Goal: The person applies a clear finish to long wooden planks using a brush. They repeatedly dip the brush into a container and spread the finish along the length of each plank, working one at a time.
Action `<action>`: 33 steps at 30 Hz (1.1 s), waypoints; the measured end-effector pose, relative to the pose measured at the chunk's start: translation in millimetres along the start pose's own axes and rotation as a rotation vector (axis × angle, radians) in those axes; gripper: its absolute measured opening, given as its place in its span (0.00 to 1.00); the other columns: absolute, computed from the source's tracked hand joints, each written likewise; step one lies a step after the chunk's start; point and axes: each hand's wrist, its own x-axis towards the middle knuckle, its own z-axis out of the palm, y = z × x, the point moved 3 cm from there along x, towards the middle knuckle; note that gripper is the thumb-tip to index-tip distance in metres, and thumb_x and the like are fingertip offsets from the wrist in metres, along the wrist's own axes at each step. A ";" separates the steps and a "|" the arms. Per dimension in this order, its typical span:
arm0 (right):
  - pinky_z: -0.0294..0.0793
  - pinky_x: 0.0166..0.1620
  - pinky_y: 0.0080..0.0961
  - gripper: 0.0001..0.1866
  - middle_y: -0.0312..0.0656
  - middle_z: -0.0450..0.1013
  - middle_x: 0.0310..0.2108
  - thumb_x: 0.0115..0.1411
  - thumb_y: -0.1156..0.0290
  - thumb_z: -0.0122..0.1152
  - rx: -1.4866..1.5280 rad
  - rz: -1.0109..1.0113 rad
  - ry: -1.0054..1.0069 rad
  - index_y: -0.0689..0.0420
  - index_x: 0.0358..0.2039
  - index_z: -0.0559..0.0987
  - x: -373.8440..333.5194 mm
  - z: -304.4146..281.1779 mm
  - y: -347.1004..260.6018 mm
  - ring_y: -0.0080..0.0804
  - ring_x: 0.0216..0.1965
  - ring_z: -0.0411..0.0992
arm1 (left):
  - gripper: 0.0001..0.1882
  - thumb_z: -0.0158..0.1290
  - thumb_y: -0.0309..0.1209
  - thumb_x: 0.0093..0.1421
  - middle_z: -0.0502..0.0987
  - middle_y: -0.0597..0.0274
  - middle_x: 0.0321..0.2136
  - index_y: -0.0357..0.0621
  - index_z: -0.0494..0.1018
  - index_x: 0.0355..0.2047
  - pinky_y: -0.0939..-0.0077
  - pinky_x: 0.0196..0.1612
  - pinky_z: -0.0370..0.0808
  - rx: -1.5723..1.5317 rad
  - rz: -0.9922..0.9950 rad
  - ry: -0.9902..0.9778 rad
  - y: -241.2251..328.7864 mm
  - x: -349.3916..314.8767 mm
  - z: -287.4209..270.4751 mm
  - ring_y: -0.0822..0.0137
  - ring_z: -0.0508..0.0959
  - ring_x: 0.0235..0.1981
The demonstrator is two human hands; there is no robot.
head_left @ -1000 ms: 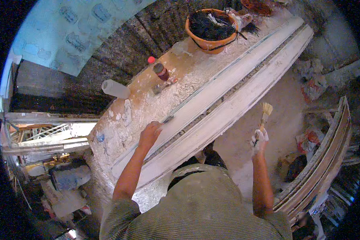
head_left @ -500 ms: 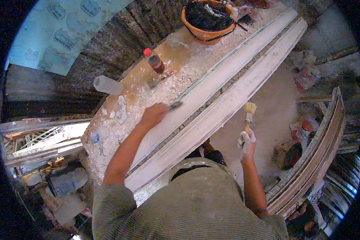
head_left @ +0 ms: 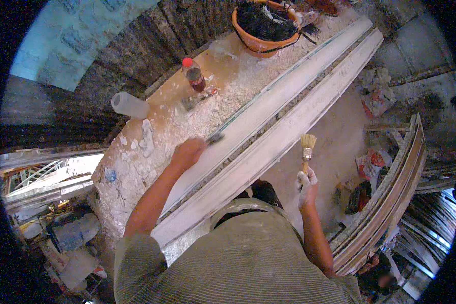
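My left hand [head_left: 188, 153] is closed around a small tool with a dark flat end [head_left: 216, 137], blurred, its kind unclear. The tool's end is at the far edge of a long white moulding [head_left: 251, 121] lying slantwise on the bench. My right hand [head_left: 307, 188], whitened with dust or plaster, grips a paintbrush [head_left: 307, 149] by its wooden handle. The brush's pale bristles point up and away from me. It is held to the right of a second long white moulding [head_left: 294, 137], apart from it, with the floor behind.
White crumbs cover the bench [head_left: 162, 96]. On it stand an orange bucket [head_left: 263, 44] with black stringy material, a red-capped bottle [head_left: 193, 76] of dark liquid and a translucent container [head_left: 130, 105]. More long mouldings [head_left: 390, 202] lean at right, near bags [head_left: 372, 164].
My left hand has moved slightly toward me along the moulding with its tool. The whole view has shifted a little; my right hand still holds the paintbrush upright.
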 end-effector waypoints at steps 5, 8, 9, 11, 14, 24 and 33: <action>0.58 0.21 0.16 0.18 0.27 0.67 0.26 0.65 0.73 0.60 -0.011 0.032 -0.001 0.55 0.55 0.76 14.6 0.7 -8.0 0.15 0.20 0.61 | 0.12 0.55 0.36 0.66 0.82 0.64 0.46 0.55 0.79 0.48 0.54 0.43 0.81 -0.107 -0.043 0.055 -5.8 -58.6 -7.8 0.57 0.81 0.45; 0.58 0.21 0.16 0.18 0.26 0.67 0.25 0.64 0.73 0.61 0.016 0.034 -0.035 0.55 0.55 0.76 25.1 -2.0 -16.4 0.14 0.20 0.61 | 0.10 0.55 0.35 0.65 0.82 0.64 0.44 0.53 0.80 0.45 0.54 0.41 0.81 0.036 -0.045 0.117 24.0 14.5 14.5 0.56 0.81 0.45; 0.58 0.21 0.16 0.18 0.26 0.67 0.25 0.64 0.72 0.61 0.034 0.028 -0.041 0.55 0.55 0.76 30.1 -3.8 -19.9 0.14 0.20 0.62 | 0.09 0.54 0.33 0.65 0.82 0.63 0.43 0.53 0.80 0.43 0.54 0.42 0.81 -0.046 0.014 0.129 36.4 53.3 21.4 0.55 0.81 0.44; 0.59 0.21 0.16 0.18 0.26 0.67 0.25 0.64 0.72 0.61 0.006 0.006 -0.056 0.56 0.55 0.76 43.9 -9.1 -28.5 0.14 0.20 0.62 | 0.08 0.53 0.31 0.64 0.81 0.60 0.41 0.51 0.80 0.42 0.53 0.42 0.80 -0.074 0.119 0.137 64.6 142.4 34.0 0.53 0.81 0.44; 0.59 0.20 0.16 0.18 0.26 0.67 0.25 0.64 0.72 0.61 -0.088 -0.017 -0.085 0.56 0.54 0.76 75.5 -22.5 -42.7 0.14 0.19 0.62 | 0.10 0.50 0.35 0.66 0.81 0.54 0.40 0.48 0.79 0.41 0.50 0.43 0.79 -0.078 0.136 0.122 101.5 233.6 48.7 0.47 0.80 0.45; 0.58 0.20 0.16 0.16 0.27 0.66 0.23 0.65 0.73 0.58 -0.004 -0.128 0.038 0.56 0.54 0.76 224.8 -147.9 -96.6 0.13 0.19 0.62 | 0.10 0.56 0.36 0.65 0.83 0.57 0.44 0.50 0.81 0.45 0.55 0.50 0.79 0.013 -0.068 0.028 130.8 245.8 42.3 0.53 0.82 0.47; 0.59 0.22 0.16 0.17 0.26 0.66 0.25 0.66 0.72 0.60 -0.064 -0.117 0.260 0.57 0.54 0.76 269.4 -257.1 -102.2 0.13 0.19 0.61 | 0.13 0.56 0.36 0.63 0.81 0.53 0.46 0.47 0.79 0.46 0.54 0.51 0.77 -0.019 -0.033 0.149 275.3 564.0 89.5 0.49 0.81 0.49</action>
